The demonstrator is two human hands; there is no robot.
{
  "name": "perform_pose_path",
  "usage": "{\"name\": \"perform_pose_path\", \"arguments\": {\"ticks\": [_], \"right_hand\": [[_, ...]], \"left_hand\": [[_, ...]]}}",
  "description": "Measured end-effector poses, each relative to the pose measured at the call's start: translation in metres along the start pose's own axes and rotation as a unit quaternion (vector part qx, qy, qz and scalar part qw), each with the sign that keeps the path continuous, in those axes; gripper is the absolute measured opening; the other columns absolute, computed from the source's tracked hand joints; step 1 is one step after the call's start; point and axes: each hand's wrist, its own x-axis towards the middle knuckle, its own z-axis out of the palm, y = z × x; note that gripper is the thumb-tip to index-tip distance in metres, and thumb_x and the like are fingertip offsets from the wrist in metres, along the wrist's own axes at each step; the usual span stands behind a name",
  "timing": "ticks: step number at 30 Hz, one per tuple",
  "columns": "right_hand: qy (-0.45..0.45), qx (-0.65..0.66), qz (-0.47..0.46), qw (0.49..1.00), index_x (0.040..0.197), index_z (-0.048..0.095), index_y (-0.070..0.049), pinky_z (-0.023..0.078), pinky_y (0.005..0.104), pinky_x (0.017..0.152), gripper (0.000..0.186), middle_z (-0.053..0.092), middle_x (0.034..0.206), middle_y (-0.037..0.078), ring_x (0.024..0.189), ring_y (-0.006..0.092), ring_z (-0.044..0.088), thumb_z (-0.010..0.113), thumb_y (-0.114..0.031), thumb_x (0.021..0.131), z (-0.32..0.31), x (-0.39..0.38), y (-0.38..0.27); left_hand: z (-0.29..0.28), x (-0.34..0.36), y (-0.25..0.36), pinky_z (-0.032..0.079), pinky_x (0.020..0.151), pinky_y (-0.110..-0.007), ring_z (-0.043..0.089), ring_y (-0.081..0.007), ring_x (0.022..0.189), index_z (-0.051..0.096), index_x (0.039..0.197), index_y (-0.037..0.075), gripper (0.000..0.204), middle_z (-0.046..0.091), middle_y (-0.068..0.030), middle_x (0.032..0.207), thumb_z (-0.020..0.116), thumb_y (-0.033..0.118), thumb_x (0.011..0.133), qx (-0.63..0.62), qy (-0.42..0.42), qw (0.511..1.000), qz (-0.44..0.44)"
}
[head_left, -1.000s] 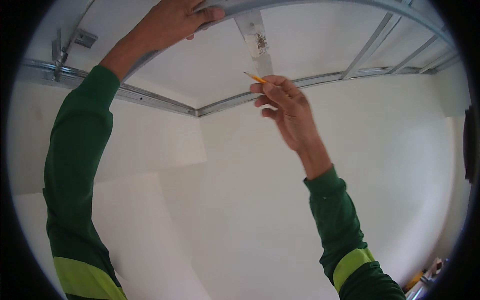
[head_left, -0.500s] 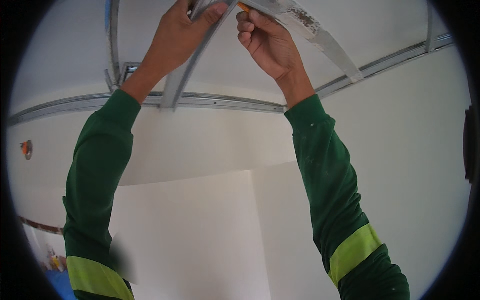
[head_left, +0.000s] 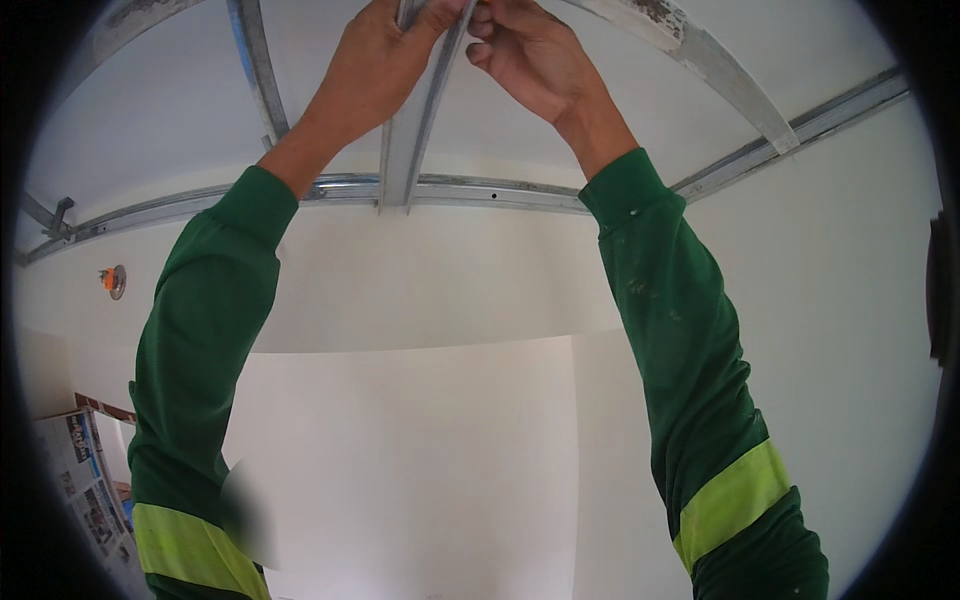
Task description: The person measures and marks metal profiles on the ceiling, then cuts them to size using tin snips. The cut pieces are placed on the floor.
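A long galvanised metal channel [head_left: 410,150] runs from the top edge down to the wall track [head_left: 490,190]. My left hand [head_left: 385,65] is closed round its upper part, thumb along the metal. My right hand [head_left: 545,70] is at the same channel's right side, palm toward me, fingers curled with their tips at the metal near the top edge; what they pinch is hidden, and the yellow pencil seen earlier cannot be made out. Both of my arms are raised in green sleeves with lime bands.
A whitish-stained profile [head_left: 740,85] meets the right wall track [head_left: 840,110]. Another profile [head_left: 257,75] hangs at the upper left, near a bracket [head_left: 60,220]. White walls [head_left: 420,440] stand below, with a small orange-and-metal fitting [head_left: 110,280] and printed sheets [head_left: 80,480] at the left.
The view has swung toward the facing wall. My right hand has risen to the channel that my left hand grips, and the pencil in it has gone out of sight.
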Motion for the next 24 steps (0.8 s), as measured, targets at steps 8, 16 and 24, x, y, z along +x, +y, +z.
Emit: {"name": "perform_pose_path", "arguments": {"ticks": [8,16,24], "right_hand": [[0.072,-0.038,-0.019,0.996,0.123,0.07,-0.013,0.053,0.0315,0.085,0.018,0.068,0.104,-0.003,0.098,0.0101,0.062,0.068,-0.026,0.111,-0.016,-0.03,-0.012],[-0.016,-0.038,-0.03,0.999,0.124,0.071,-0.011,0.05,0.0303,0.084,0.019,0.065,0.102,-0.002,0.094,0.0107,0.059,0.068,-0.025,0.111,0.021,0.018,0.005],[0.081,-0.059,-0.031,0.994,0.118,0.075,-0.007,0.055,0.0337,0.076,0.019,0.071,0.097,0.0,0.086,0.0137,0.064,0.072,-0.022,0.107,-0.037,-0.05,-0.005]], "left_hand": [[0.0,0.0,-0.007,0.054,0.1,-0.042,0.069,-0.0285,0.113,0.065,0.135,-0.008,0.076,0.075,-0.0215,0.117,0.047,0.062,0.114,0.05,-0.005,0.998,-0.035],[-0.003,0.002,0.0,0.055,0.094,-0.042,0.068,-0.0254,0.106,0.067,0.13,-0.008,0.083,0.074,-0.019,0.108,0.047,0.069,0.111,0.058,-0.012,0.997,-0.045],[-0.001,0.002,-0.001,0.055,0.093,-0.042,0.068,-0.027,0.104,0.069,0.128,-0.009,0.074,0.076,-0.0213,0.111,0.045,0.06,0.116,0.072,-0.012,0.997,-0.001]]}}
